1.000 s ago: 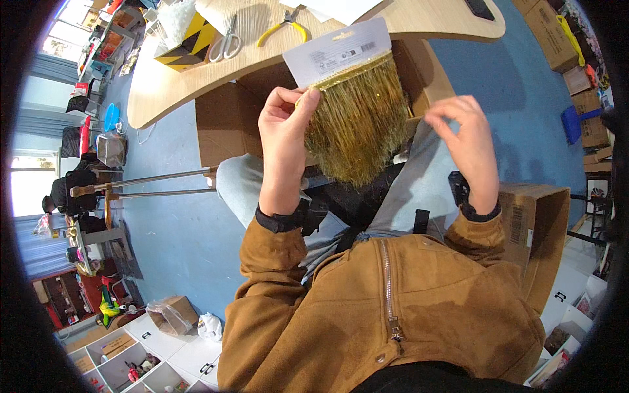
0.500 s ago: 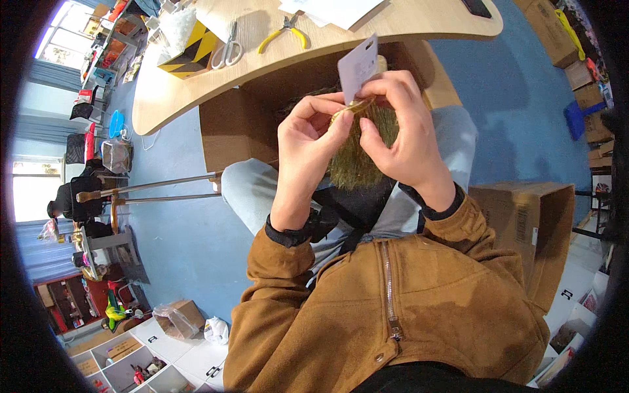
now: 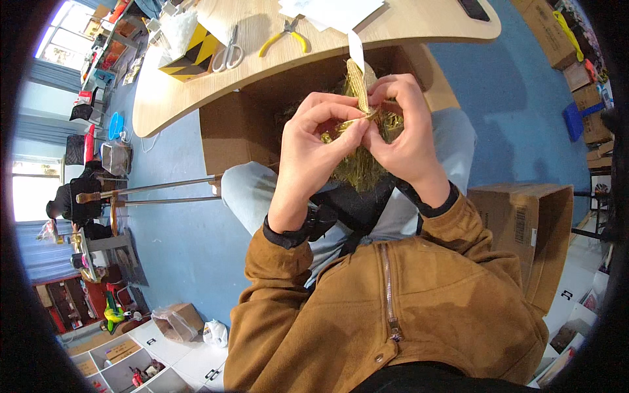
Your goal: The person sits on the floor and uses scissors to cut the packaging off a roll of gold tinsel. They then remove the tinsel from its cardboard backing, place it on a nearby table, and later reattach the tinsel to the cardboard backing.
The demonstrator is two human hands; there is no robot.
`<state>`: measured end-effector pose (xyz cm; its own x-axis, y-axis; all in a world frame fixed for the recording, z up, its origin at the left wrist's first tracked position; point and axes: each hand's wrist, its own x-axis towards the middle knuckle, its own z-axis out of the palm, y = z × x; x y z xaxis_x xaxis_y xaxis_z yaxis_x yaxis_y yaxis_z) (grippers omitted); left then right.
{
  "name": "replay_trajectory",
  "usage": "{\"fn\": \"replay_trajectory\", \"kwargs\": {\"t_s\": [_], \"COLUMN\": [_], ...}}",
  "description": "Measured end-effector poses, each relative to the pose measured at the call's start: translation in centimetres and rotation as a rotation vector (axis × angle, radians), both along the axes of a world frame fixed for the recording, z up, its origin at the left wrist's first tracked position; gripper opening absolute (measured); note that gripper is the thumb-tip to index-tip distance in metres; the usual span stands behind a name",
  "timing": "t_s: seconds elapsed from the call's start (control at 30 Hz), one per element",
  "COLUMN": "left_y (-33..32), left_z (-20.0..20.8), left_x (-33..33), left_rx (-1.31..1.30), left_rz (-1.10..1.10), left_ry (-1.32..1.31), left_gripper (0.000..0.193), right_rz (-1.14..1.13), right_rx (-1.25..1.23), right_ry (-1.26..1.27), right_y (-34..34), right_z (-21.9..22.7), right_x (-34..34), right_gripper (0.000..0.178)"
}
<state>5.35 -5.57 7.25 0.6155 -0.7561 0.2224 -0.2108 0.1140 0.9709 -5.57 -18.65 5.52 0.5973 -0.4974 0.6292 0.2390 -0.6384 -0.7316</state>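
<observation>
Above my lap, both hands work close together at a gold braided band (image 3: 356, 85). Greenish-gold fringe (image 3: 359, 171) hangs below it, bushy and tinsel-like. My left hand (image 3: 318, 137) pinches the band's lower end between thumb and fingers. Touching it from the other side, my right hand (image 3: 409, 134) is closed in a pinch at the same spot. A white tag (image 3: 356, 49) stands up behind the band, seen nearly edge-on. My fingers cover the join between band and fringe.
On the wooden table (image 3: 386, 33) lie white-handled scissors (image 3: 228, 57), yellow-handled pliers (image 3: 270, 43), papers (image 3: 334, 12) and a black-and-yellow box (image 3: 193, 60). One carton (image 3: 226, 128) sits under the table edge, another (image 3: 511, 219) at my right. Metal rods (image 3: 164, 187) extend to my left.
The tag has turned from facing me to nearly edge-on and moved up. The braided band now stands upright in view. My hands have shifted only slightly.
</observation>
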Motion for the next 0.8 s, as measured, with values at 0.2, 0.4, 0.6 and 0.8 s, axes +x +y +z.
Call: {"fn": "replay_trajectory", "kwargs": {"t_s": [0.2,0.4,0.6,0.8], "left_y": [0.2,2.0,2.8,3.1], "left_z": [0.8,2.0,1.8,0.6], "left_x": [0.7,2.8,3.9,4.2], "left_rx": [0.035,0.176,0.173,0.102], "left_rz": [-0.069,0.007,0.039,0.028], "left_ry": [-0.11,-0.227,-0.282,-0.127], "left_gripper": [0.011,0.015,0.02,0.019], "right_rz": [0.051,0.18,0.281,0.241], "right_rx": [0.131,0.388,0.652,0.795], "right_ry": [-0.052,-0.118,-0.199,-0.228], "right_y": [-0.6,-2.4,-3.6,-3.9], "right_z": [-0.2,0.2,0.5,0.8], "right_x": [-0.6,-2.7,-4.2,-4.7], "right_gripper": [0.03,0.028,0.038,0.038]}}
